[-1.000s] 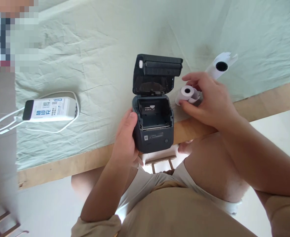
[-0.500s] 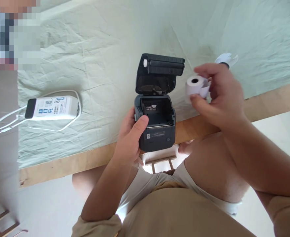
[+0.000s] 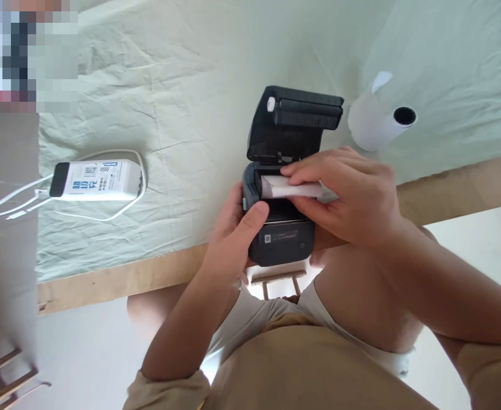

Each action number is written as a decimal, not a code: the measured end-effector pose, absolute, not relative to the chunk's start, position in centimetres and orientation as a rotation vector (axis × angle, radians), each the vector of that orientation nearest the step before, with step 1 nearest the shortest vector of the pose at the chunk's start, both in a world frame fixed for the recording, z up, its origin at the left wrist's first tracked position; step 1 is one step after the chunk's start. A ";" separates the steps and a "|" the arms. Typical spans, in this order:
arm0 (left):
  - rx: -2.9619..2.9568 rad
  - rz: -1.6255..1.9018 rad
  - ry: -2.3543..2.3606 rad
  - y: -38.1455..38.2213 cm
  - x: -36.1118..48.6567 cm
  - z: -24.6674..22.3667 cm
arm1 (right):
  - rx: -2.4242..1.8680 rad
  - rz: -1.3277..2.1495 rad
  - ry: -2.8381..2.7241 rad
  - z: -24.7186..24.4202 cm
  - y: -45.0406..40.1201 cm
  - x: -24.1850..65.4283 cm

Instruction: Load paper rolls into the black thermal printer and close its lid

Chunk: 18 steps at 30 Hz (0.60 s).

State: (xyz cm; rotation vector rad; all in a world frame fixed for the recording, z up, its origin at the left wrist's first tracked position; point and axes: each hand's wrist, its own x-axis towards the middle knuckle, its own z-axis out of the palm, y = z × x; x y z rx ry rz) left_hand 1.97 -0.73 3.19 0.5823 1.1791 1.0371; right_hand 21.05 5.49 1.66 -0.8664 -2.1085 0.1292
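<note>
A dark grey label printer (image 3: 282, 242) has its lid raised, at the table's front edge. My left hand (image 3: 237, 230) grips its left side, thumb over the rim of the open compartment. My right hand (image 3: 344, 191) is closed on a small white paper roll (image 3: 276, 187), which lies sideways in the mouth of the compartment. The roll's right end is hidden by my fingers. Inside the lid are a black roller (image 3: 306, 112) and a white gear.
Behind my right hand a larger white roll (image 3: 370, 122) with a black core lies on the pale green cloth (image 3: 182, 68). A white power strip (image 3: 97, 181) with cables is at the left. A pixelated patch covers the upper left corner.
My right hand has moved left with the small roll, turned it on its side and brought it into the printer's compartment. The printer has shifted slightly right in view. The larger roll is now uncovered.
</note>
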 end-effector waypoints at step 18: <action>0.867 1.088 1.125 -0.5 1.5 2.1 | -0.664 0.181 -2.063 0.4 4.0 21.9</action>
